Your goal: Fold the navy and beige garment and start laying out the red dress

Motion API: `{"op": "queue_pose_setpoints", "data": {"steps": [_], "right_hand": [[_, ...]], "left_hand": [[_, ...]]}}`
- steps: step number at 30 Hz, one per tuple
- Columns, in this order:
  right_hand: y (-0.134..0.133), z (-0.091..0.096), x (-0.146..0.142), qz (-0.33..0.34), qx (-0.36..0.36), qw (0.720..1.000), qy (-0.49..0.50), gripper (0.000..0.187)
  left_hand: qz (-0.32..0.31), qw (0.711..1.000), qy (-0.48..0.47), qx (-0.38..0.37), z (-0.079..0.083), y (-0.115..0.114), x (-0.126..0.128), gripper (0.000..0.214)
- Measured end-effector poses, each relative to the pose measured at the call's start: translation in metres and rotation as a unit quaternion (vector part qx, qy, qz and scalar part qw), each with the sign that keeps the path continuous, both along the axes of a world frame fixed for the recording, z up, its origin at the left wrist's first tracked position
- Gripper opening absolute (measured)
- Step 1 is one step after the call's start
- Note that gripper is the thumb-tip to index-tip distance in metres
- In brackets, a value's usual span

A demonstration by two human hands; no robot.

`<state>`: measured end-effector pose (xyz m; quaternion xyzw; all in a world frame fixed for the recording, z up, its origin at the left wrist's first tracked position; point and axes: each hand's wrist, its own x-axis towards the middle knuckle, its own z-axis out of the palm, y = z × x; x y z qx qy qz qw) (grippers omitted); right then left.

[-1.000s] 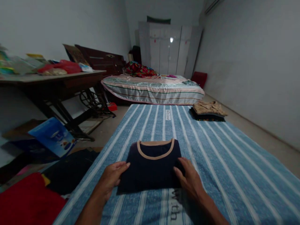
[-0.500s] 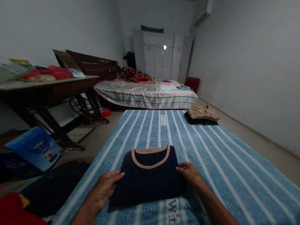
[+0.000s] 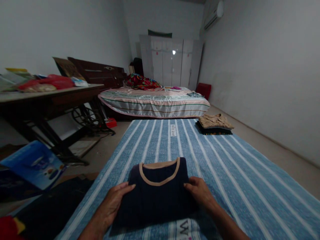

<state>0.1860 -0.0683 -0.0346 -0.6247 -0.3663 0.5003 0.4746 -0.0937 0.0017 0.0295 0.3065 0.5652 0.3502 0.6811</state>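
A folded navy shirt (image 3: 157, 200) with a tan neckband lies in front of me, its neckline facing away. My left hand (image 3: 113, 201) grips its left edge, thumb on top and fingers tucked beneath. On the opposite edge, my right hand (image 3: 200, 192) pinches the fabric between thumb and fingers. Under the shirt is a blue-and-white striped bedsheet (image 3: 225, 186) with printed lettering. Farther off, near the sheet's right far corner, sits a stack of folded clothes (image 3: 215, 122), a tan garment on top of dark ones.
Along the left stand a treadle sewing table (image 3: 50, 95) with bags on it and a blue box (image 3: 37, 165). Dark clothing (image 3: 57, 200) lies beside the bed's left edge. A second bed (image 3: 155, 103) and a white wardrobe (image 3: 167, 63) are at the far end.
Both hands keep hold of the shirt, and the right hand has shifted slightly inward over its edge. The whole view has tipped a little, so things sit slightly lower.
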Motion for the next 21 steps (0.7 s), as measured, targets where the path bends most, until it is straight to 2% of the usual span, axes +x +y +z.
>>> {"op": "queue_pose_setpoints", "data": {"steps": [3, 6, 8, 11, 13, 15, 18, 21], "right_hand": [[0.0, 0.003, -0.006, -0.001, 0.044, 0.997, -0.063, 0.018], [0.003, 0.004, -0.01, 0.006, 0.058, 0.998, -0.017, 0.021], [0.005, 0.008, -0.007, 0.01, 0.069, 0.997, 0.038, 0.022], [0.011, 0.025, 0.01, 0.018, 0.082, 0.992, 0.092, 0.021], [0.018, 0.041, 0.033, 0.013, 0.096, 0.989, 0.109, 0.023], [0.031, 0.06, 0.066, 0.003, 0.11, 0.987, 0.12, 0.027], [0.059, 0.087, 0.129, -0.01, 0.134, 0.984, 0.117, 0.03], [0.093, 0.111, 0.201, -0.054, 0.142, 0.987, 0.055, 0.029]], "left_hand": [[-0.003, 1.0, 0.005, 0.017, -0.006, 0.0, -0.001, 0.032], [0.017, 0.997, 0.071, 0.029, -0.007, 0.004, -0.005, 0.04], [0.038, 0.992, 0.119, 0.033, -0.002, 0.01, -0.005, 0.047], [0.017, 0.987, 0.146, 0.059, 0.016, 0.023, 0.009, 0.047], [-0.017, 0.986, 0.137, 0.091, 0.031, 0.033, 0.032, 0.042], [-0.045, 0.984, 0.118, 0.123, 0.045, 0.047, 0.066, 0.037], [-0.084, 0.976, 0.085, 0.182, 0.056, 0.078, 0.132, 0.032], [-0.101, 0.956, 0.07, 0.266, 0.059, 0.122, 0.208, 0.026]]}}
